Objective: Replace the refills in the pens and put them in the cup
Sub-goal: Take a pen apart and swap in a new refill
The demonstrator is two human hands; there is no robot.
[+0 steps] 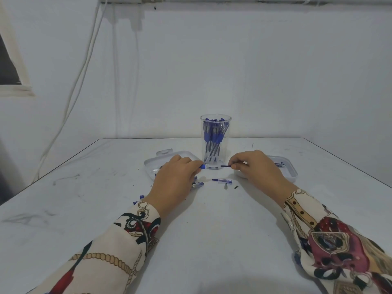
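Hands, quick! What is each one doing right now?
Left hand: pinches a pen by its blue end.
Right hand: pinches a dark refill, its tip toward the pen.

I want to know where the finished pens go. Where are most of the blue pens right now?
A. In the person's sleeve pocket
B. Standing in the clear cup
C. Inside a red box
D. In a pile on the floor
B: the clear cup at the back of the table is packed with upright blue pens, far more than lie loose elsewhere.
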